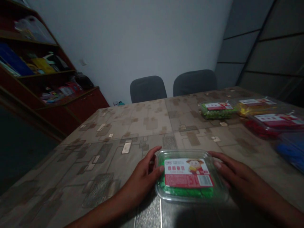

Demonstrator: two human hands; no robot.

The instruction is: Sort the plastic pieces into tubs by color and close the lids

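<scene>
A clear plastic food box [187, 193] with green packets inside and a red and white label on its lid is at the near side of the table. My left hand [147, 172] grips its left edge, thumb over the lid and fingers behind. On the opposite side my right hand [234, 172] is closed around the right edge, its thumb near the lid's corner. The box looks level between both hands; whether its base touches the table, I cannot tell.
Along the table's [140, 126] right side stand a box of light green pieces [215, 114], a yellow one [247, 110], a red one [258, 128] and a blue one [291, 152]. Two grey chairs [148, 89] are at the far edge. A wooden shelf unit [76, 106] is on the left.
</scene>
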